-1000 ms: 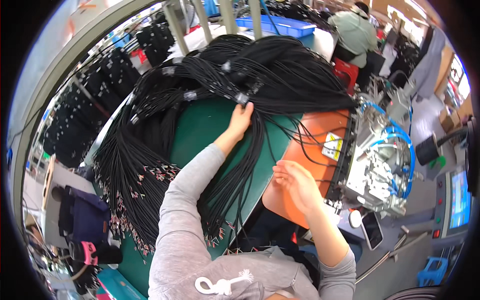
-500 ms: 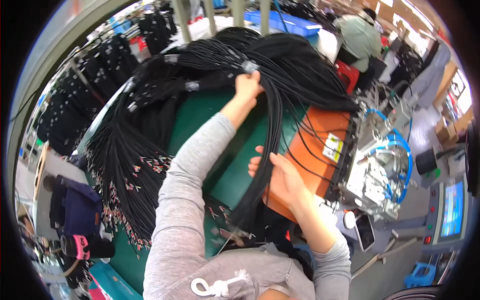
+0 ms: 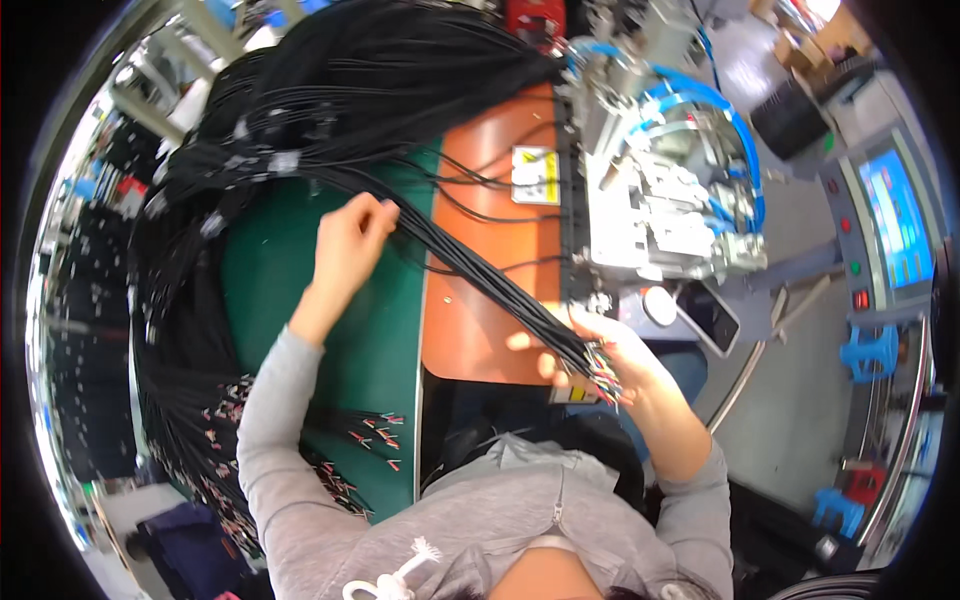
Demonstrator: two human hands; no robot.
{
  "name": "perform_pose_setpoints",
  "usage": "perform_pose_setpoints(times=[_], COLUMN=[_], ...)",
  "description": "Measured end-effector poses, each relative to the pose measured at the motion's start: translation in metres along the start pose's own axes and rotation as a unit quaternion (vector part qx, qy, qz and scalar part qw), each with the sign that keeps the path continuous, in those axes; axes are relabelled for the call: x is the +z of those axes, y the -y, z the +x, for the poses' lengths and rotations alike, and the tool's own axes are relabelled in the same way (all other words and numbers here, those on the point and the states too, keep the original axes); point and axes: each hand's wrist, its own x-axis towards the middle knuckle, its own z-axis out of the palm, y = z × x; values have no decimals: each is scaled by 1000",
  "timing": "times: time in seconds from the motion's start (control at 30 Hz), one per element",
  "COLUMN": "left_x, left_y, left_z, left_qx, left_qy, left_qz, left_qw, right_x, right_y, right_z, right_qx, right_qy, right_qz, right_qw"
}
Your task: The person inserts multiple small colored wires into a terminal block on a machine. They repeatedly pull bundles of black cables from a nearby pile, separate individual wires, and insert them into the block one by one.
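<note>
Two hands grip one black cable bundle: left hand pinching it, right hand closed round its end.

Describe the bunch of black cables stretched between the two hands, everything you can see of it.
The cable bunch is a handful of thin black cables, pulled fairly straight across the green mat and orange mat. Its far end runs into the big black cable pile. The left hand grips it midway; the right hand holds the near end, where stripped coloured wire tips fan out.

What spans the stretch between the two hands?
In the head view, a bundle of black cables runs from the left hand to the right hand, over the orange mat.
</note>
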Motion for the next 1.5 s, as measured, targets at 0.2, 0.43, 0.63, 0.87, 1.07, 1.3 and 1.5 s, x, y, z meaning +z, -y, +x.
perform_pose_setpoints(times=[0.2,0.43,0.63,0.87,1.07,1.3,1.5], left_x=[41,75,88,86,94,98,93], left_y=[-101,-120,-108,-106,-116,-119,-129], left_z=[-50,-49,-49,-61,-54,-46,-50], left_qx=[466,515,514,463,431,450,459], left_qy=[137,92,83,114,121,117,73], left_qz=[47,-28,-37,-11,10,-38,-59], left_qw=[873,852,853,879,894,884,883], right_x=[9,-5,-5,-23,-13,-7,-4], right_y=[5,3,-4,-1,-10,-2,-5], right_z=[-16,-64,-42,-38,-29,-15,-9], right_qx=[-9,-229,-334,-346,-257,-485,-522], right_qy=[17,-138,-263,-451,-411,-320,-297], right_qz=[-89,-224,-512,-542,-495,-544,-454], right_qw=[996,937,746,619,721,605,657])
